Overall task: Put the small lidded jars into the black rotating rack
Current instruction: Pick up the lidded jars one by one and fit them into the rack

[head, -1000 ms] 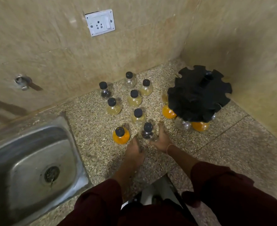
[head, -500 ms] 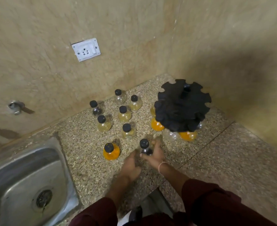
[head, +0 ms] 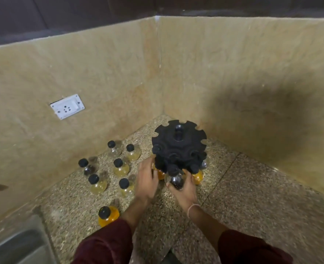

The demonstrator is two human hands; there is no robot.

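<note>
The speckled counter [head: 252, 197] runs into a wall corner, and the one black rotating rack [head: 178, 143] stands there upright, its notched rim toward the person. The right hand [head: 186, 193] is the nearer one to the open near notch. It cups the dark-filled jar [head: 176, 181] from below, fingers curled round the bulb. The jar's long axis is upright, and its black cap is right at the rack's lower near edge, so I judge the coming move to be a short push away from the body into that notch. The left hand [head: 146, 181] is at the rack's left flank with fingers stretched loosely and gripping nothing. The blur hides whether it actually touches the rack. Counted: two hands, one rack, one jar held. Three racked jars [head: 197, 178] appear to hang in the lower tier, two orange and one clear, though shadow may hide more. Seven loose jars [head: 120, 166] stand on the counter to the left, well apart from the rack.
</note>
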